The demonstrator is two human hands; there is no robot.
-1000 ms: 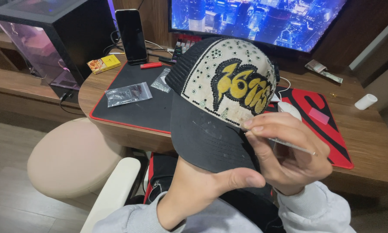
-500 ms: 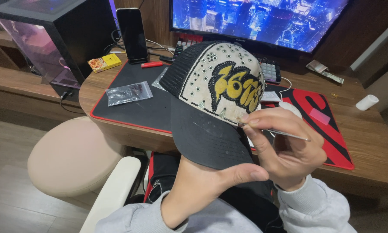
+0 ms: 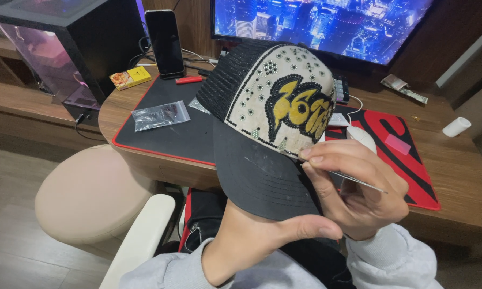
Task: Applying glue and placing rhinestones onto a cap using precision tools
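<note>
A trucker cap (image 3: 273, 107) with a black brim, black mesh back and a cream front panel studded with small stones and a yellow emblem is held up over the desk. My left hand (image 3: 262, 238) grips the cap from under the brim, thumb showing at the brim's edge. My right hand (image 3: 353, 187) pinches a thin metal pick (image 3: 359, 182) against the front panel's lower right edge, just above the brim.
A black and red desk mat (image 3: 166, 136) carries a small clear plastic bag (image 3: 159, 115), a white mouse (image 3: 362, 138) and a pink eraser (image 3: 397, 144). A phone (image 3: 165, 43) stands upright, beside a yellow packet (image 3: 129, 78), a red lighter (image 3: 189, 80), a monitor (image 3: 326, 24) and a computer case (image 3: 64, 48). A round beige stool (image 3: 91, 195) sits lower left.
The cap has turned slightly and my right hand with the pick has moved a little down and left along the panel's lower edge.
</note>
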